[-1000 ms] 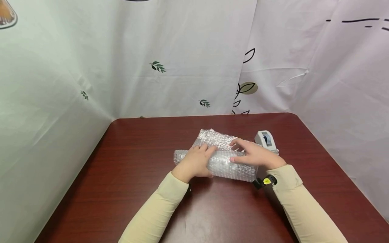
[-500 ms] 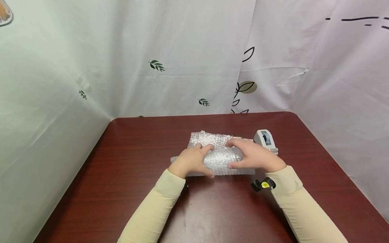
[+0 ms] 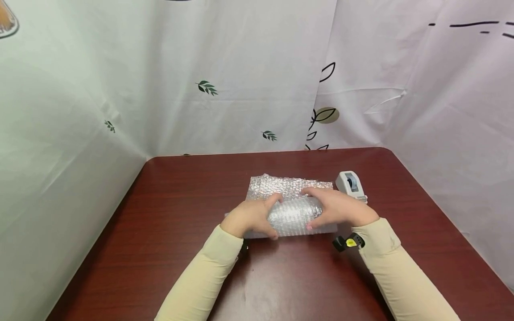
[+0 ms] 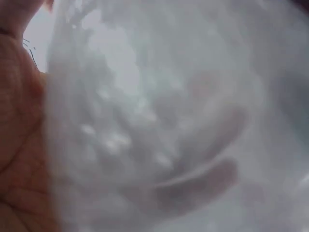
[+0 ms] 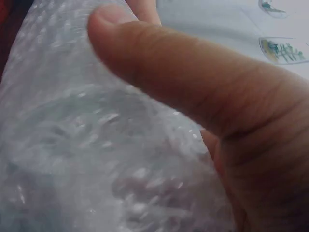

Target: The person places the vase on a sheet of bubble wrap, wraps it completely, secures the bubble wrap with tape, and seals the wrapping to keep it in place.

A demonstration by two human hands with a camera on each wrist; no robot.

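Both hands grip a clear bubble-wrap roll lying across the table. My left hand curves round its left part, thumb on the near side and fingers over the far side. The right hand holds the right part likewise; its thumb lies along the wrap in the right wrist view. Through the layers a faint rounded outline shows in that view, but what it is I cannot tell. Behind the roll a flat stretch of bubble wrap lies on the table. In the left wrist view the blurred wrap fills most of the picture.
A white tape dispenser stands just right of the wrap, beyond the right hand. The dark red table has a far edge and sides bordered by pale hanging cloth with leaf prints.
The bubble wrap has shifted left and turned to lie squarer to the table's far edge. My left hand has slid left and down along the roll; both hands now wrap round it.
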